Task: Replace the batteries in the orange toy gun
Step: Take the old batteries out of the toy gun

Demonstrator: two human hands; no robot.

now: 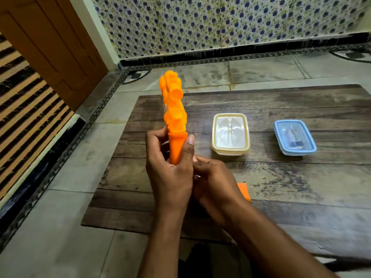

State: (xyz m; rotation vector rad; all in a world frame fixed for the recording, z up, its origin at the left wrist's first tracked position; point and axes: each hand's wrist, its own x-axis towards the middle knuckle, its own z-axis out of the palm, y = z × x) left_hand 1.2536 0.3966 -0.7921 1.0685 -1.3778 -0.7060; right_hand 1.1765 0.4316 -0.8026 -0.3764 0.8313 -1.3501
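I hold the orange toy gun (174, 109) upright above the left part of the wooden board, its barrel pointing away from me. My left hand (170, 167) grips its handle, thumb on the right side. My right hand (214, 185) sits just right of the left one with curled fingers at the handle's lower end; what the fingertips touch is hidden. A flat orange piece (244, 190) lies on the board behind my right hand, partly covered. A blue-rimmed box (295, 137) at the right holds dark batteries.
A cream-rimmed lidded box (230, 134) stands mid-board, left of the blue one. The dark wooden board (281, 187) lies on a tiled floor. A wooden door and a striped mat are at the left, a patterned wall at the back.
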